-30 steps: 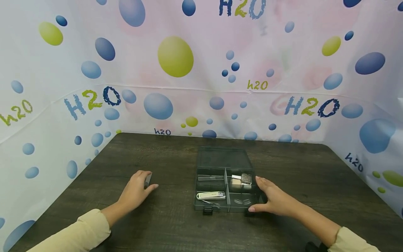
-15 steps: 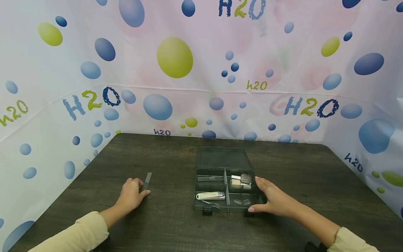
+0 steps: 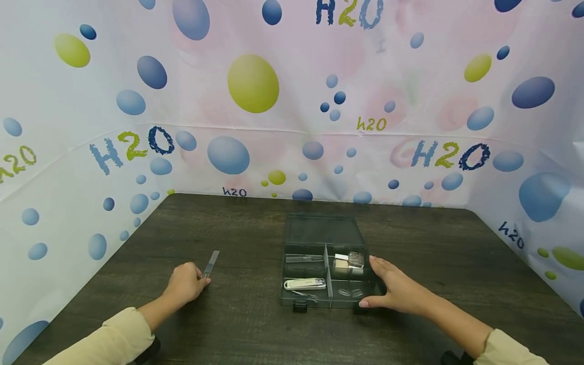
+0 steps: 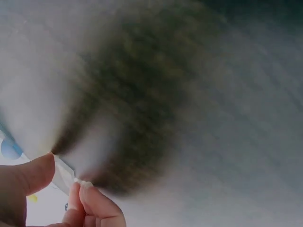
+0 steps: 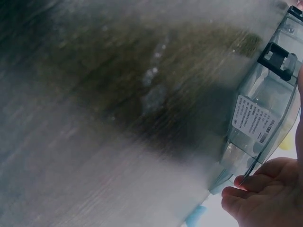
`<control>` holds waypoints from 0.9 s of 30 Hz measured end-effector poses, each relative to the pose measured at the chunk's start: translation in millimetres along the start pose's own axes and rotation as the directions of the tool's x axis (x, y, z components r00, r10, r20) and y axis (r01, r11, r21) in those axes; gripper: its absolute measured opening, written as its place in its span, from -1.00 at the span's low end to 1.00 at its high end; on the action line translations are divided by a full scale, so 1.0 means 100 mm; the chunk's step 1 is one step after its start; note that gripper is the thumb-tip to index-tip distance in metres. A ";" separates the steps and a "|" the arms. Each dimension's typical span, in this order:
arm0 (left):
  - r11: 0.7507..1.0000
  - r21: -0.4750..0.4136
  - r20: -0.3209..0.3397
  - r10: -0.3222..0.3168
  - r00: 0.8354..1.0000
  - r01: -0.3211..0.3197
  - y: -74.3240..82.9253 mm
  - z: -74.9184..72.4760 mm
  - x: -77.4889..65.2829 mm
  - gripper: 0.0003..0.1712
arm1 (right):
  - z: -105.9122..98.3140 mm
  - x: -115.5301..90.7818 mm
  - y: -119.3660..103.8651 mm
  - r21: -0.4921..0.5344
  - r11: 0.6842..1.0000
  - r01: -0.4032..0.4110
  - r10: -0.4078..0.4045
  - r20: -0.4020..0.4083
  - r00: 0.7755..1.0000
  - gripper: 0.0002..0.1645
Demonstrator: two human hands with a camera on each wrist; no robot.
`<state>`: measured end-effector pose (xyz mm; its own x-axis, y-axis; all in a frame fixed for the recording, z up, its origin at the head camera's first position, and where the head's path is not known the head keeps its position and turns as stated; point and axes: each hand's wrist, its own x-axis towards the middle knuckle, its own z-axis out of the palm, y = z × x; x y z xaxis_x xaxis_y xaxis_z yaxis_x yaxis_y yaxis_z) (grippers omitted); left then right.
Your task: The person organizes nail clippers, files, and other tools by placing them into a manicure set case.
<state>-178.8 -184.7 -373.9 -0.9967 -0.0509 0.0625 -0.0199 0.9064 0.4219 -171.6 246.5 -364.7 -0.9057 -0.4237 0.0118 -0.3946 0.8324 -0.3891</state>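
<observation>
My left hand (image 3: 186, 285) pinches the near end of a thin flat grey strip (image 3: 212, 263) at the left of the table. In the left wrist view, the strip (image 4: 64, 174) shows between thumb and fingers. My right hand (image 3: 396, 288) grips the right side of a clear dark compartment box (image 3: 329, 300), with the thumb at its front corner. The box's lid (image 3: 324, 228) is raised at the back. A cream nail clipper (image 3: 304, 284) lies in its front left compartment. The right wrist view shows fingers against the box's edge, beside a printed label (image 5: 253, 118).
Thin metal pieces (image 3: 305, 295) lie by the clipper and a slim grey item (image 3: 304, 258) behind it. Small white and clear pieces (image 3: 350, 262) fill the back right compartment; clear slivers (image 3: 350, 292) lie in front. A patterned sheet (image 3: 292, 101) surrounds the dark table (image 3: 246, 223).
My left hand has moved left and toward me, exposing more of the strip, and its thumb and fingers have closed on the near end. The right hand and box have stayed put.
</observation>
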 end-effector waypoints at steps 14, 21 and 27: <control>0.997 0.046 0.003 0.068 0.998 -0.068 -0.02 0.02 -0.02 -0.85 | -0.02 -0.01 -0.02 0.013 1.000 0.002 -0.003 0.004 1.000 0.32; 0.979 0.112 -0.069 0.179 0.981 -0.171 -0.06 0.05 -0.02 -0.85 | -0.01 -0.01 -0.03 0.013 1.000 -0.002 0.002 0.000 1.000 0.32; 0.965 0.119 -0.081 0.242 0.967 -0.232 -0.08 0.04 0.01 -0.86 | -0.01 -0.01 -0.03 0.004 1.000 -0.002 0.002 0.003 1.000 0.31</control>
<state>-180.2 -189.8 -381.0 -0.9623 0.1363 0.2355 0.2025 0.9368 0.2852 -169.8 245.3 -362.3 -0.9060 -0.4233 0.0087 -0.3923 0.8316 -0.3932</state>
